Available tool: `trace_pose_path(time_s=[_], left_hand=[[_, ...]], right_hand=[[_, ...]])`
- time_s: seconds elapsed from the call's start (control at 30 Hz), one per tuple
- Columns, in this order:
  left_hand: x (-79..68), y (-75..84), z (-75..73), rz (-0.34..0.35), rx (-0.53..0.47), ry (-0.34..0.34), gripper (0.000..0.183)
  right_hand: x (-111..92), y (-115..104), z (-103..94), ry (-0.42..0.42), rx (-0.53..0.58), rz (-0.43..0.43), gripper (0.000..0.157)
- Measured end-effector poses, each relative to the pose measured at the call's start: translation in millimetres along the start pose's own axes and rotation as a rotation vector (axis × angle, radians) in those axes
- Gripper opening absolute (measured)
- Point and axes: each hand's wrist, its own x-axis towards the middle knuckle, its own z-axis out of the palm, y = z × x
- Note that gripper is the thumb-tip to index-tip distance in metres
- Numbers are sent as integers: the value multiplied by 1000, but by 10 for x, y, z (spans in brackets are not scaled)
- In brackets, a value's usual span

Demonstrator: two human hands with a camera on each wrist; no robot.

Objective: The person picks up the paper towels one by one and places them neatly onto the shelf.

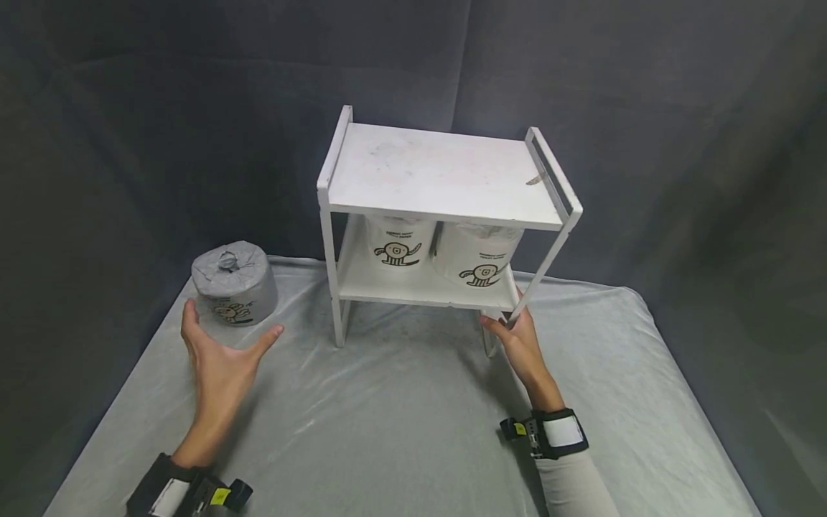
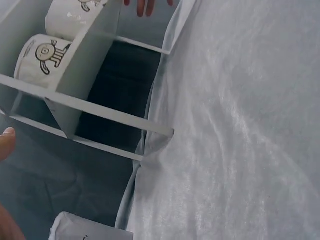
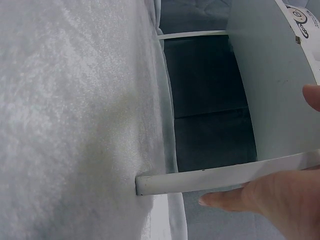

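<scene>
My left hand (image 1: 222, 370) is spread wide, thumb and fingers apart, just in front of a wrapped toilet paper roll (image 1: 235, 283) at the far left of the table. Its thumb (image 2: 7, 144) shows at the left wrist view's edge. My right hand (image 1: 523, 348) grips the lower right leg of a white two-tier shelf (image 1: 446, 172), thumb on the near side and fingers behind. In the right wrist view the fingers (image 3: 235, 200) lie along the leg's outer side. Two more wrapped rolls, a left one (image 1: 399, 244) and a right one (image 1: 478, 257), stand on the lower tier.
A pale grey cloth (image 1: 388, 416) covers the table. Dark grey curtains (image 1: 226, 129) hang behind and at both sides, close to the table's back edge. The shelf's top tier has raised side rails (image 1: 555, 172).
</scene>
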Motion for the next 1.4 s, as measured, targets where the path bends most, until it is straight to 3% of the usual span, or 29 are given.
trace_pose_path(time_s=[0.37,0.63,0.97,1.13,1.4], left_hand=[[135,-133,112,-36,17,50,131],[236,-302,173,-36,58,84,134],[345,-442,243,-63,117,77,139],[393,-498,304,-48,111,98,140],[456,-532,382,-88,112,99,143]], right_hand=[[-4,-7,-4,13,-26,14,77],[-3,8,-1,1,29,-11,74],[13,1,4,4,26,-16,74],[13,8,1,2,8,-22,75],[9,15,1,1,-3,-16,75]])
